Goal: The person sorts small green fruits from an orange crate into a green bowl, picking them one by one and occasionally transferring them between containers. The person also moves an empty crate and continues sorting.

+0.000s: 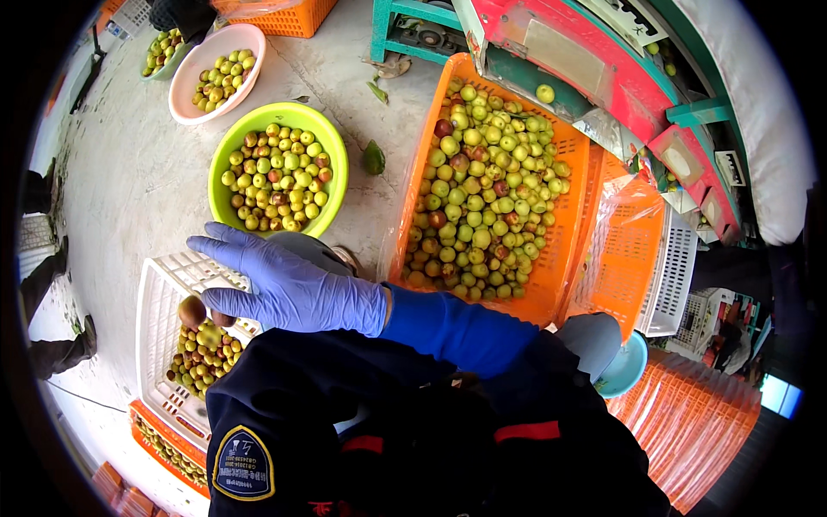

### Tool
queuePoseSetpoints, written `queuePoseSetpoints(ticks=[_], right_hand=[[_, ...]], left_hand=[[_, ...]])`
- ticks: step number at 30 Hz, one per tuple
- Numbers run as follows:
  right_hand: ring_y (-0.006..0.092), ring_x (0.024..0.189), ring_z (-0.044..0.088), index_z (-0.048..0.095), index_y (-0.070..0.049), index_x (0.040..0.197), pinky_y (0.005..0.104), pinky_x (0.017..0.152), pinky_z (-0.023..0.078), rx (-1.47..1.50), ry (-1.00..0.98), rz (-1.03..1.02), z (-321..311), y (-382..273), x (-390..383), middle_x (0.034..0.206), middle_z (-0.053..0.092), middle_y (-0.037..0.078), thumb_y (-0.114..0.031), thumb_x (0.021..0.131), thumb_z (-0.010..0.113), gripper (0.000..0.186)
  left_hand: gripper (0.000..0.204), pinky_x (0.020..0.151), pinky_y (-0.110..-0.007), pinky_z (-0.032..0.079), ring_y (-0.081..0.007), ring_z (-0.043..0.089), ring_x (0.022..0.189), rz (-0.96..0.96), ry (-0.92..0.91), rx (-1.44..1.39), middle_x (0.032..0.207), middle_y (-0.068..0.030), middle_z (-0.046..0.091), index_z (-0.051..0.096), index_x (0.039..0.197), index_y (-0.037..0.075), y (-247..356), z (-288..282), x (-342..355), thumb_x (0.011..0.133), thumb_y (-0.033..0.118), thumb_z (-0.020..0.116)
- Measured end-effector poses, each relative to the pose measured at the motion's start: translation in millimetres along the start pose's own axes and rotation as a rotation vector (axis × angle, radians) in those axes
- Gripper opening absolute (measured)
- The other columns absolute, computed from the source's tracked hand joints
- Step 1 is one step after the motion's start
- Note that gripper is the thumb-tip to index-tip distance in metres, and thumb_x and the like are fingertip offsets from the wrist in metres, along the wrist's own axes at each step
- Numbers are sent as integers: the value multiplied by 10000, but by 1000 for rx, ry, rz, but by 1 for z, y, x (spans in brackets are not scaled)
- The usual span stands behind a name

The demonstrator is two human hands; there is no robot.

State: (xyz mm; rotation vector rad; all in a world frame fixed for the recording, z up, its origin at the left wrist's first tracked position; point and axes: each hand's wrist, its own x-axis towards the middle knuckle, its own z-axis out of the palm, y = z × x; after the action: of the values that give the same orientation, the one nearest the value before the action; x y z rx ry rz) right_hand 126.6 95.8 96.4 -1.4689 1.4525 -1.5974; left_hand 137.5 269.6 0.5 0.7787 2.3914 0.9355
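My right hand (289,283), in a thin purple glove, stretches left across my body with fingers extended and thumb apart. It is open above a white plastic crate (158,323) that holds green and reddish jujubes (205,360). A brown jujube (191,311) is just beyond the thumb tip, apart from the hand. Beside it, a yellowish jujube (209,333) looks blurred over the crate. My left hand does not show; only the dark left sleeve with a badge (244,463) does. In front of me, a lime-green basin (338,142) holds jujubes.
A large orange crate (556,297) full of jujubes stands at the right, near a red and green machine (560,47). A pink basin (183,95) with jujubes is farther off. Stacked orange crates (689,414) and a light-blue basin (624,366) are at my right.
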Motion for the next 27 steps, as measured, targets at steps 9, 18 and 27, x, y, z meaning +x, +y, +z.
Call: queuePoseSetpoints(ticks=[9, 18, 27], right_hand=[[282, 848, 592, 599, -65, 984, 351, 714, 483, -893, 225, 903, -132, 131, -149, 974, 599, 118, -191, 809, 566, 218], [276, 781, 583, 516, -126, 1012, 408, 588, 479, -983, -205, 727, -99, 141, -220, 927, 526, 93, -277, 774, 591, 292], [288, 666, 603, 504, -78, 910, 381, 543, 483, -1025, 552, 835, -185, 155, -196, 758, 603, 99, -202, 800, 569, 178]], left_hand=[[144, 562, -358, 397, -245, 593, 644, 10, 31, 14, 672, -57, 607, 655, 764, 71, 5, 10, 2, 685, 164, 579], [133, 546, -359, 390, -246, 591, 624, 27, 53, 36, 642, -54, 604, 659, 736, 66, 5, 11, 6, 673, 159, 588], [123, 529, -360, 383, -247, 589, 604, -23, 115, 24, 612, -51, 601, 663, 709, 62, 8, 1, 0, 661, 153, 596]])
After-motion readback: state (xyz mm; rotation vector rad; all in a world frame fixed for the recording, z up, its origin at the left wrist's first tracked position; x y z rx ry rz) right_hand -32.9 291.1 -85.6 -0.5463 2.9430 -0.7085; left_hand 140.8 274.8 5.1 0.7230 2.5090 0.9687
